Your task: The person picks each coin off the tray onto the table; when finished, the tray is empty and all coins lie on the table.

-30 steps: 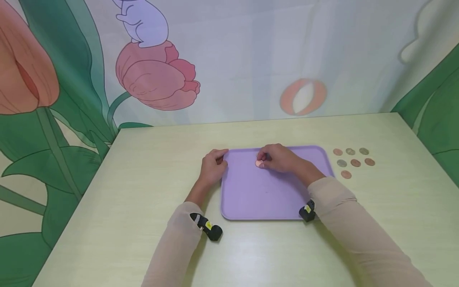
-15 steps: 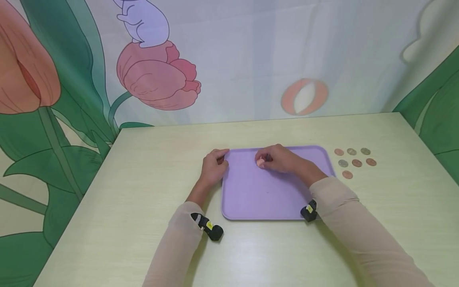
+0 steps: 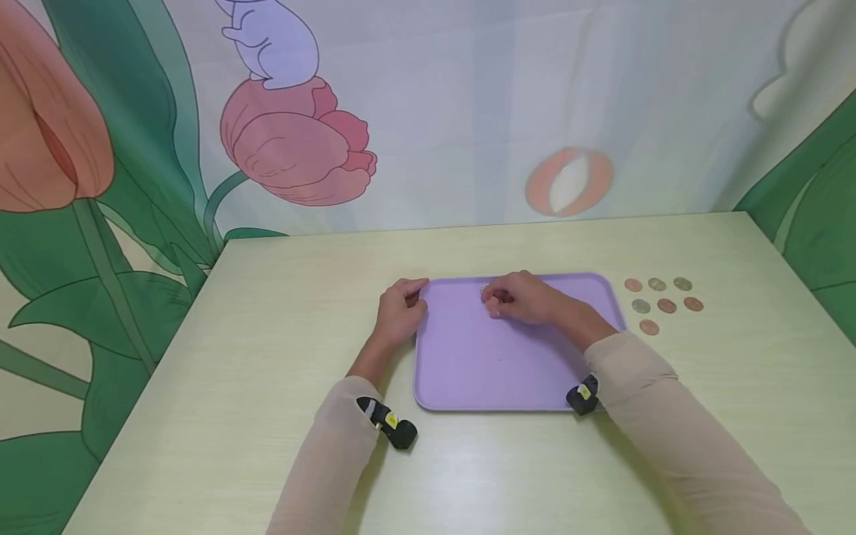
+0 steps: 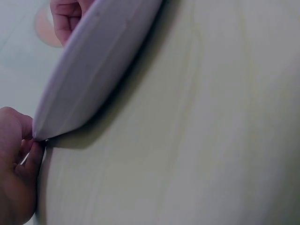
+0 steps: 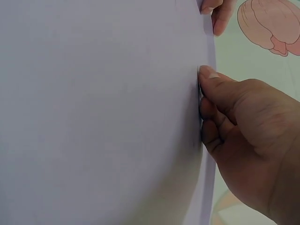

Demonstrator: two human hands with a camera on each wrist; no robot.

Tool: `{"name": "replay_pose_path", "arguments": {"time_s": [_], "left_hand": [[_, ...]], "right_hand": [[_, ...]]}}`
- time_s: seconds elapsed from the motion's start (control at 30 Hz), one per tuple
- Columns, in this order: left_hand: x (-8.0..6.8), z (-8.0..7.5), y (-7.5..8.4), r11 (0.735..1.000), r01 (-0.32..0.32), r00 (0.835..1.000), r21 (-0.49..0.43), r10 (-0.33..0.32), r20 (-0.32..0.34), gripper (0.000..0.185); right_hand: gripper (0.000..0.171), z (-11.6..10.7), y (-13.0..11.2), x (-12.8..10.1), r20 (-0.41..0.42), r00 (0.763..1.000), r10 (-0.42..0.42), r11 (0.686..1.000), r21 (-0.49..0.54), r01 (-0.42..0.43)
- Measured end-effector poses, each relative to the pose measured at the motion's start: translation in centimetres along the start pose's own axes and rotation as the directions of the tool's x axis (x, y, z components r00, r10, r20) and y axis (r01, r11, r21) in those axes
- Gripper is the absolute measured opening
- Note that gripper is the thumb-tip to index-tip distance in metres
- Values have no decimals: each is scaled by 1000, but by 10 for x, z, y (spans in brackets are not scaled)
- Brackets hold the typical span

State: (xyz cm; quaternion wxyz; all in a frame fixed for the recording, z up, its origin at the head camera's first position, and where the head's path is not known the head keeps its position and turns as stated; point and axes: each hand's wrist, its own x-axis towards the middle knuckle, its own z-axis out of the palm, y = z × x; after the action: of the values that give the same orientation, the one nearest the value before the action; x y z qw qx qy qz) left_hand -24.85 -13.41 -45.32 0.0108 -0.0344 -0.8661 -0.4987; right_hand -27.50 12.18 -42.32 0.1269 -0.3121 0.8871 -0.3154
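A shallow purple tray lies on the table. My left hand pinches its far left corner between thumb and fingers, as the left wrist view also shows. Over the far part of the tray, my right hand has its thumb and fingers bent together low on the surface. A copper coin seems to sit between those fingertips, mostly covered by them. The edge of another small coin peeks out behind the fingers. In the right wrist view the fingertips touch the tray, and a thin dark edge shows beneath them.
Several coins lie right of the tray, among them a copper coin nearest me and a silver coin. The pale wooden table extends around the tray. Behind it hangs a printed curtain with tulips.
My right hand has shifted slightly to the right over the tray, and the copper coin at its fingertips is less visible now. My left hand stays at the tray's corner.
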Motion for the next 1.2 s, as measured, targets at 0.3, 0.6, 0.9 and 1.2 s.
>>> {"name": "replay_pose_path", "arguments": {"time_s": [0.3, 0.6, 0.9, 1.2], "left_hand": [[0, 1, 0, 1000, -1, 1000, -12, 1, 2, 46], [0, 1, -1, 1000, 0, 1000, -17, 0, 4, 46], [-1, 0, 0, 1000, 3, 1000, -15, -3, 0, 46], [0, 2, -1, 1000, 2, 1000, -11, -2, -5, 46]], "right_hand": [[26, -11, -1, -15, -59, 998, 19, 1000, 26, -17], [32, -30, -3, -43, -105, 994, 13, 998, 64, -7], [31, -50, 13, -87, -224, 971, 83, 997, 22, -80], [34, -68, 38, -136, -244, 932, 268, 963, 84, -255]]}}
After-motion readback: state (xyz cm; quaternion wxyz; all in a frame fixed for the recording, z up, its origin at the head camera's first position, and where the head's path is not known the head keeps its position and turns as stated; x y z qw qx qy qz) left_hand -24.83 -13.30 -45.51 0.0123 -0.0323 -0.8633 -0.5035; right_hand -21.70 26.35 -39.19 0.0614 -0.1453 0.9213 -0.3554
